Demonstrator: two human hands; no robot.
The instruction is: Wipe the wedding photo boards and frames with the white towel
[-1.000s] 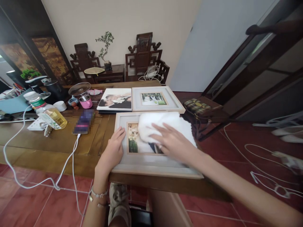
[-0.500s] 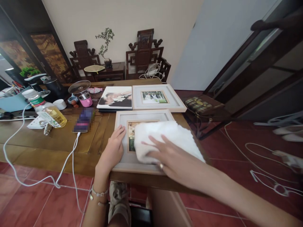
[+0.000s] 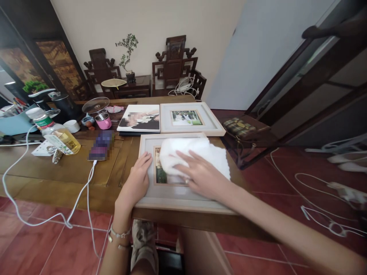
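As the left side of the near picture frame (image 3: 183,206) is steadied by the left hand (image 3: 139,177), the white cloth (image 3: 192,145) beneath the right hand (image 3: 202,173) is carried toward the far side, so that the near strip of the pale mat (image 3: 172,194), partly covered half a second earlier, is exposed again; a to-and-fro wiping of the frame's face may be inferred. The fingers of the left hand are laid close together over the rim, though whether the rim is gripped from below cannot be told. The fingers of the right hand are spread over the cloth, nothing being visibly pinched. The frame is laid flat at the near right corner of the brown wooden table (image 3: 57,187), its inset photograph (image 3: 161,177) being mostly covered. The cloth is marked by a soft, fleecy surface, a rounded fold at left and a ragged right margin. The smooth mat is bordered by a rectangular, light wooden rim. Just beyond, a similar frame (image 3: 213,122) is placed at right, beside a white-edged picture panel (image 3: 143,119).
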